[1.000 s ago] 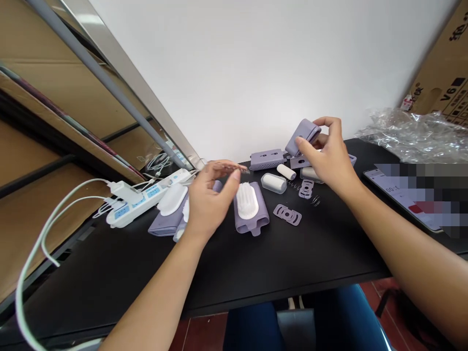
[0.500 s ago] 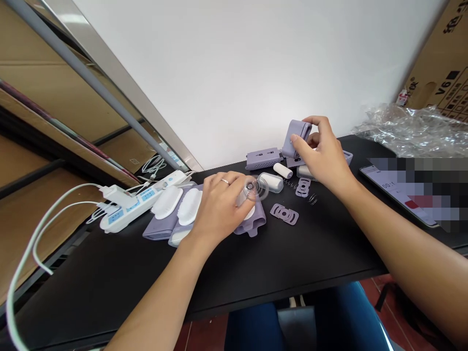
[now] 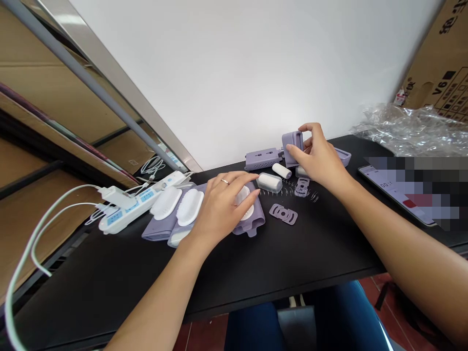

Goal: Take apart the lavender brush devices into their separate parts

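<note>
Your left hand (image 3: 223, 207): lies palm down, fingers loosely spread, on a lilac case with a white pad (image 3: 252, 214) near the middle of the black table (image 3: 285, 263); it rests on the piece and grips nothing. Fingertips reach to just beside a white capsule piece (image 3: 269, 182).

Your right hand (image 3: 318, 158): at the far side of the table, thumb and fingers pinched on a small lilac housing (image 3: 292, 146), held upright above the other parts.

Between the hands: a white cylinder (image 3: 282, 170), thin springs (image 3: 288, 187), two flat lilac gaskets (image 3: 283, 214).

Far, left of the housing: a long lilac block with holes (image 3: 263, 159).

Left of your left hand: two more lilac cases with white pads (image 3: 179, 209), then a white power strip (image 3: 135, 204) with cables.

Far right: a phone (image 3: 387, 187), crumpled clear plastic (image 3: 409, 129).
</note>
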{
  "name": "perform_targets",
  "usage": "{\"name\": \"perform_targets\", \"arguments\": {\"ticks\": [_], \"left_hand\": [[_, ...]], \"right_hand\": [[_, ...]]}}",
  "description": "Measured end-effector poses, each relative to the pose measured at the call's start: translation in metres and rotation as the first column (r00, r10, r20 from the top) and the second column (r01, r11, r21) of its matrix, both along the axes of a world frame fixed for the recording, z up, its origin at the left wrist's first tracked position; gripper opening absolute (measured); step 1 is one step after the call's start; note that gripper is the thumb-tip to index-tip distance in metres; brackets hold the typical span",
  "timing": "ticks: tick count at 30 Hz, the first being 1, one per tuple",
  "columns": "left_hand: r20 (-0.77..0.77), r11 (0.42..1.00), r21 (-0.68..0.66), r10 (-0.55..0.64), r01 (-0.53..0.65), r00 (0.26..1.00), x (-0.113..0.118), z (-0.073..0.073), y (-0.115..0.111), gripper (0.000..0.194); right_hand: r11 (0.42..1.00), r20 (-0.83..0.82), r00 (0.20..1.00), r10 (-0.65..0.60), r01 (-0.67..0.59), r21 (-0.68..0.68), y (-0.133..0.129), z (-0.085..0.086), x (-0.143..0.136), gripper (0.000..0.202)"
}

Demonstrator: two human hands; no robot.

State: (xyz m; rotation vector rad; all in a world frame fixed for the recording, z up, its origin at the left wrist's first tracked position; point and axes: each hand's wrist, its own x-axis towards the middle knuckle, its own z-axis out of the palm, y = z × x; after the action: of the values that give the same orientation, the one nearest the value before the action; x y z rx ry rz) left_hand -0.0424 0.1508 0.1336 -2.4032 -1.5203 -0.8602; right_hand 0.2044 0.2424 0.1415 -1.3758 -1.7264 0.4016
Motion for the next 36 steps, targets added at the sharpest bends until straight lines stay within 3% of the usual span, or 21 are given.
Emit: {"name": "perform_targets", "arguments": {"ticks": [8,16,21,24,26,30,33,36], "left_hand": [[0.035,0.999,-0.041,-0.003,0.004,0.999,-0.001,0.0,0.002,0.026],[0.098,0.991,-0.133,-0.02,0.033,0.995,0.0,-0.001,0.003,0.028],[0.137,0.992,-0.123,-0.021,0.038,0.99,-0.002,-0.002,0.006,0.027],[0.252,0.993,-0.106,-0.028,0.057,0.967,-0.001,-0.001,0.006,0.027],[0.409,0.994,-0.091,-0.015,0.057,0.912,0.0,0.0,0.006,0.031],[0.713,0.998,-0.064,0.047,-0.002,0.7,-0.001,0.001,0.009,0.036],[0.84,0.999,-0.04,0.049,-0.028,0.54,-0.004,-0.001,0.015,0.034],[0.913,0.998,-0.051,0.063,-0.04,0.403,-0.006,-0.001,0.02,0.03]], "right_hand": [[0.99,0.315,0.948,-0.031,-0.015,0.143,0.002,-0.016,-0.009,0.046],[0.978,0.47,0.882,-0.037,-0.063,0.196,0.013,-0.033,-0.024,0.033],[0.978,0.413,0.911,-0.008,-0.079,0.193,0.012,-0.032,-0.025,0.038],[0.98,0.322,0.946,0.034,-0.095,0.176,0.005,-0.024,-0.021,0.035],[0.977,0.28,0.957,0.077,-0.128,0.169,-0.004,-0.017,-0.021,0.033],[0.939,0.274,0.932,0.237,-0.292,0.183,-0.031,-0.012,-0.034,0.033],[0.854,0.37,0.837,0.403,-0.49,0.177,-0.054,-0.018,-0.05,0.04],[0.803,0.501,0.745,0.441,-0.576,0.15,-0.071,-0.028,-0.063,0.057]]}}
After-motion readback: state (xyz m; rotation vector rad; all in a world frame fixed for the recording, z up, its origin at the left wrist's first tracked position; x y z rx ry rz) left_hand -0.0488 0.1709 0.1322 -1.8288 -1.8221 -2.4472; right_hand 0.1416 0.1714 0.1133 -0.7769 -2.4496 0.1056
